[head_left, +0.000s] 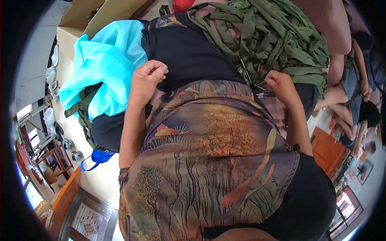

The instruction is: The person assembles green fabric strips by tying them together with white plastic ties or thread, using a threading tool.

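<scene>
My left hand (149,76) is closed with the fingertips pressed together, above my black-clad lap (189,52) and beside a bright turquoise cloth (108,60). Whatever it may pinch is too small or hidden to see. On the other side, my right hand (280,85) is also closed, thumb against forefinger, near a tangled heap of olive-green fabric strips (277,36). Its contents cannot be made out. A thin metal tool (244,68) lies at the edge of the green strips, just left of the right hand. Small metal pieces (263,94) show below that hand.
A cardboard box (72,32) stands behind the turquoise cloth. A blue bag with a strap (98,157) lies on the floor at left, near several shoes (68,144). Other people sit at the right, one person's hand (365,91) visible. An orange-brown wooden piece (327,150) is nearby.
</scene>
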Motion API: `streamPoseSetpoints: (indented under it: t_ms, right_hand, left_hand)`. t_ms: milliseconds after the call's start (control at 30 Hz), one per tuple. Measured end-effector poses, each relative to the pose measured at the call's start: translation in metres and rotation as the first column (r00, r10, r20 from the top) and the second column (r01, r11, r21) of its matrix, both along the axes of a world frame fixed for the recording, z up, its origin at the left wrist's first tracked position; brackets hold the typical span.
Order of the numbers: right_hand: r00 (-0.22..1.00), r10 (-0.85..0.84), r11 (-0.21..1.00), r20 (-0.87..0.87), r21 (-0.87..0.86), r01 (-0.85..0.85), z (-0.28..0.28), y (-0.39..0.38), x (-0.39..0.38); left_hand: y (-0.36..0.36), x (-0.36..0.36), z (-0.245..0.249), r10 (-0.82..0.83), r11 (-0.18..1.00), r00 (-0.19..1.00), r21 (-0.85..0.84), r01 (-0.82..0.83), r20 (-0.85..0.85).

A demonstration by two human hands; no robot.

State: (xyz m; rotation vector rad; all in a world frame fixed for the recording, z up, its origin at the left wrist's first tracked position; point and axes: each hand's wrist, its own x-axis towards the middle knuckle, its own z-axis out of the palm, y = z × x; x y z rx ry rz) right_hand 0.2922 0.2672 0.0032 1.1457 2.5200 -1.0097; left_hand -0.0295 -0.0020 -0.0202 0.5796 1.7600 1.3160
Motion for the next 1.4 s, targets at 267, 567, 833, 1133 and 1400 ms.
streamPoseSetpoints:
  t_ms: [267,567,833,1133,1400]
  right_hand:
    - [0.935,0.355,0.840,0.001,0.439,-0.320,-0.016,-0.029,0.020]
    - [0.992,-0.117,0.991,-0.040,0.059,0.120,-0.009,-0.013,0.048]
    - [0.961,0.154,0.932,-0.228,0.357,-0.065,-0.037,-0.039,-0.038]
    - [0.937,-0.190,0.958,-0.293,0.151,0.242,-0.027,-0.004,0.007]
    - [0.741,-0.197,0.962,-0.642,0.021,0.274,0.032,0.134,0.067]
  left_hand:
    - [-0.004,0.000,-0.008,0.027,0.999,0.999,-0.024,-0.026,0.029]
    - [-0.007,0.003,-0.014,0.055,0.998,0.996,-0.020,-0.054,0.069]
    - [-0.015,-0.001,-0.019,0.082,0.997,0.993,-0.019,-0.081,0.086]
    - [0.038,0.032,-0.014,-0.147,0.980,0.939,0.083,0.181,-0.311]
    - [0.131,0.095,0.018,0.193,0.951,0.953,0.282,-0.124,-0.234]
